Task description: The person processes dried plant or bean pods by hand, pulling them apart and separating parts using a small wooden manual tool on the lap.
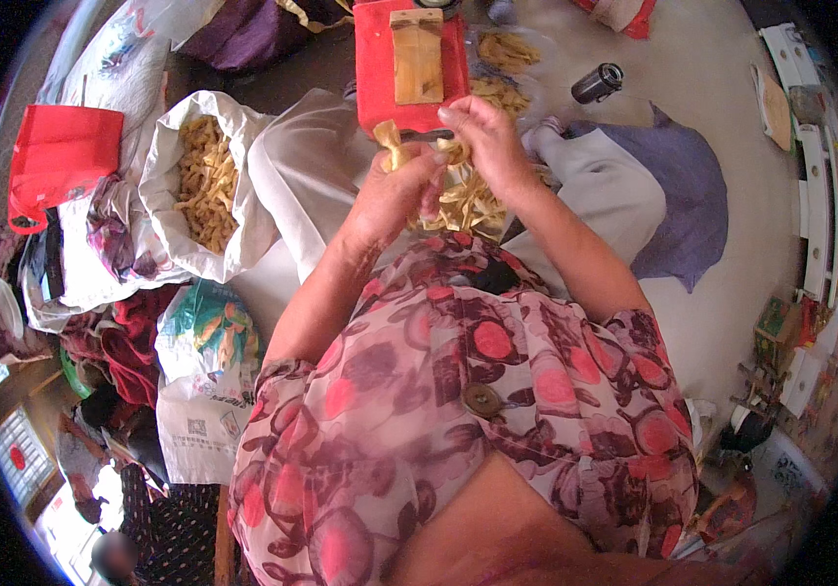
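Both hands meet above the lap, just below a red padded board (379,80) that carries a flat wooden block (417,66). My left hand (401,179) grips a folded yellowish strip (392,150) that sticks up past the thumb. Close beside it, my right hand (481,135) is raised with thumb and forefinger near each other; a curled part of yellowish strip (453,150) lies between the two hands. Whether the right fingers pinch it cannot be told. Loose strips (470,201) of the same kind lie in the lap beneath the hands.
At left stands an open white sack (159,183) of knotted yellowish pieces (210,183), beside a red plastic container (64,150). Clear trays with strips (507,50) lie right of the board. Further right are a dark cylindrical flask (596,83) and a blue-grey cloth (690,198). Another person (170,520) is at lower left.
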`<state>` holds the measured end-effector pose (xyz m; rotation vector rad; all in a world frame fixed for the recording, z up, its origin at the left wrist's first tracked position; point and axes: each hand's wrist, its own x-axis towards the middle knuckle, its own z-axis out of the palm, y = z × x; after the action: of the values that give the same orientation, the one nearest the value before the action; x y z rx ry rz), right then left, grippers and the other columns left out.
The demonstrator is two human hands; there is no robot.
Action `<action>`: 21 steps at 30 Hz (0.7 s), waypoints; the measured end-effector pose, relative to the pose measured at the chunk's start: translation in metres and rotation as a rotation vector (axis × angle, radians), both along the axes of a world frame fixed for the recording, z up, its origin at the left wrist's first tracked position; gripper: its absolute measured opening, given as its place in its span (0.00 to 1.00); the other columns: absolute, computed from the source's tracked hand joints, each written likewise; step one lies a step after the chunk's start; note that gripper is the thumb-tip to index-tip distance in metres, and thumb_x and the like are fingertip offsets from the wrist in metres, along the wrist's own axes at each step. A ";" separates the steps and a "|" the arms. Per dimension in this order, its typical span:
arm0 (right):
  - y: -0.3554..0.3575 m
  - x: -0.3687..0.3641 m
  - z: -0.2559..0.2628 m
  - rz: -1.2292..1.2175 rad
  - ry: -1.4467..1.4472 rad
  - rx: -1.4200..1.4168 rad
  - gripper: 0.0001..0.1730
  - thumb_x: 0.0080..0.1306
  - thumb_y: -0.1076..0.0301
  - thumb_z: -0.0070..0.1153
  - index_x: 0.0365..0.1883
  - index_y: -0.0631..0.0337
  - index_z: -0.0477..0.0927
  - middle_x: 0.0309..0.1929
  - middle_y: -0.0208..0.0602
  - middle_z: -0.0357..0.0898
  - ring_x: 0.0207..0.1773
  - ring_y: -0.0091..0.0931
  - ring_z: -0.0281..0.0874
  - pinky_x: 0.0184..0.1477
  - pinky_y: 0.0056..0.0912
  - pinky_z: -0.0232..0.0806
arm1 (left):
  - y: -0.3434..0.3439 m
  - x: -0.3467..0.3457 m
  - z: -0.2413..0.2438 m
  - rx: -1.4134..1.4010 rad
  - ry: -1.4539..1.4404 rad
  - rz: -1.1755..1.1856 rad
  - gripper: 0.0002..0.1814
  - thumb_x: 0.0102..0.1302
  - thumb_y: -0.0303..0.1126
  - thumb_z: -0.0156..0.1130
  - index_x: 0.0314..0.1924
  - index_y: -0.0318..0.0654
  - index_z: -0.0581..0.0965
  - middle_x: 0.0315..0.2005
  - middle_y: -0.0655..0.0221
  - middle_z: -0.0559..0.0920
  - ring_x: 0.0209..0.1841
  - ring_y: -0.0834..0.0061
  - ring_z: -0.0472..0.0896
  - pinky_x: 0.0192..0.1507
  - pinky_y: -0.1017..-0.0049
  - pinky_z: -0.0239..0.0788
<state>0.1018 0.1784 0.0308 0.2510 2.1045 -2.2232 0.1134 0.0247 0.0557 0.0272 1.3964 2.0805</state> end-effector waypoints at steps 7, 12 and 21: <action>0.019 -0.009 -0.010 -0.120 0.153 0.159 0.10 0.63 0.65 0.53 0.28 0.63 0.74 0.18 0.23 0.68 0.20 0.15 0.62 0.23 0.20 0.57 | -0.014 -0.009 0.003 -0.346 0.341 -0.106 0.14 0.65 0.37 0.56 0.25 0.35 0.73 0.16 0.72 0.74 0.20 0.82 0.71 0.26 0.81 0.64; 0.006 0.005 -0.002 -0.079 0.294 0.456 0.11 0.65 0.60 0.51 0.31 0.59 0.72 0.20 0.35 0.75 0.22 0.24 0.72 0.23 0.32 0.64 | -0.022 -0.010 0.012 -0.866 0.876 0.054 0.16 0.58 0.26 0.61 0.47 0.37 0.76 0.37 0.61 0.81 0.39 0.71 0.79 0.42 0.72 0.69; 0.002 0.011 -0.011 0.202 0.118 0.329 0.15 0.64 0.60 0.51 0.29 0.66 0.71 0.20 0.41 0.72 0.25 0.29 0.72 0.29 0.33 0.63 | -0.011 -0.006 -0.021 -0.982 1.185 -0.140 0.11 0.53 0.27 0.58 0.39 0.38 0.74 0.33 0.61 0.77 0.35 0.57 0.77 0.36 0.63 0.69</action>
<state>0.1128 0.1800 0.0196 -0.0769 2.4293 -1.8179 0.1070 0.0138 0.0350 1.0226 2.8222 0.9606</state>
